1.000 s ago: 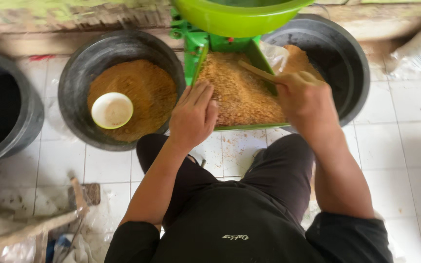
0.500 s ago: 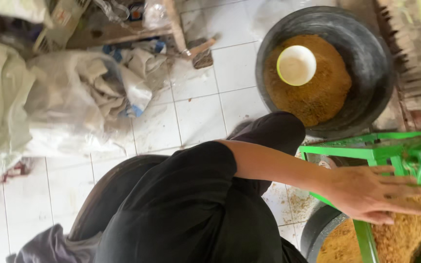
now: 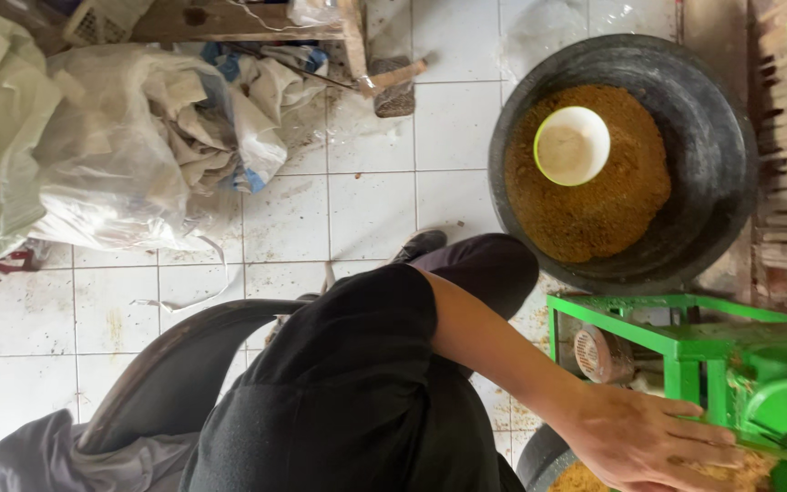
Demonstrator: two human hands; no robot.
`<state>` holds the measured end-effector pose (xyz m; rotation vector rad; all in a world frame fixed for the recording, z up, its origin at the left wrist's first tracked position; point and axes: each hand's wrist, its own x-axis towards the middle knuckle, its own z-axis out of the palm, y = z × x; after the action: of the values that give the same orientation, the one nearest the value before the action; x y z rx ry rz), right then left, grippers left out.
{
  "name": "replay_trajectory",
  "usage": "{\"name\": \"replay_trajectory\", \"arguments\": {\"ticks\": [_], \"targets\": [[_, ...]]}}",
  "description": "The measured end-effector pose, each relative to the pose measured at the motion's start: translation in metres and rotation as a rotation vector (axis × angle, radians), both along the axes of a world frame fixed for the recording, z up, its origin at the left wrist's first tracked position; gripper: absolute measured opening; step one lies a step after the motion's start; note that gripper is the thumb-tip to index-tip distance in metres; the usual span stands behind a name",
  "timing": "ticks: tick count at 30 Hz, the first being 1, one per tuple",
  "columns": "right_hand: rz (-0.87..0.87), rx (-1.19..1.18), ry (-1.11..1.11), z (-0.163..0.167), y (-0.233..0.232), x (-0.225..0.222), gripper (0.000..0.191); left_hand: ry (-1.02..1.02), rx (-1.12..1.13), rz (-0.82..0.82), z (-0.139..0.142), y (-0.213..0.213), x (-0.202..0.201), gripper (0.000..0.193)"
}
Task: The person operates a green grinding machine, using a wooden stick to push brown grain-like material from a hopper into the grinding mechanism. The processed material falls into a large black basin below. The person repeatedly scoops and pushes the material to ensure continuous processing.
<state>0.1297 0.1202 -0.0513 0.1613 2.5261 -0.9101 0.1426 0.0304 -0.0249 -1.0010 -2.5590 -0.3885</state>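
My left hand [image 3: 649, 446] lies flat, fingers spread, on brown crumbly meal [image 3: 747, 471] in the tray of a green metal machine [image 3: 685, 342] at the lower right. My black-sleeved left arm reaches to it across my knee. Beyond the machine stands a wide black tub [image 3: 721, 118] holding a mound of the same brown meal [image 3: 594, 219], and a white bowl [image 3: 572, 146] rests on the mound. My right hand is out of the picture.
Crumpled pale sacks and plastic sheets [image 3: 111, 155] are piled at the upper left on the dirty white tiled floor [image 3: 366, 210]. A hammer-like tool [image 3: 395, 87] lies by a wooden leg. A second dark tub's rim [image 3: 166, 351] curves at lower left.
The view has swung from straight down on the tray to my left side and floor. My left hand stays on the meal in the tray; my right hand has left the picture.
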Motion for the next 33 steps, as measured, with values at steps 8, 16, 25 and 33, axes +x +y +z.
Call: {"name": "replay_trajectory", "arguments": {"ticks": [8,16,25,33], "targets": [[-0.59,-0.495,-0.115,0.022,0.061,0.033,0.01,-0.131,0.363,-0.073,0.008,-0.029,0.042,0.067],[-1.36,-0.95,0.028,0.103,0.137,0.157,0.011,-0.202,0.384,-0.19,0.038,-0.075,0.066,0.073],[-1.923,-1.249,0.612,0.173,0.125,0.367,0.012,-0.436,0.206,-0.438,0.152,-0.121,0.047,0.072],[-2.408,-1.01,0.957,0.22,0.013,0.44,0.014,-0.063,0.294,-1.017,0.238,-0.065,-0.021,0.054]]}}
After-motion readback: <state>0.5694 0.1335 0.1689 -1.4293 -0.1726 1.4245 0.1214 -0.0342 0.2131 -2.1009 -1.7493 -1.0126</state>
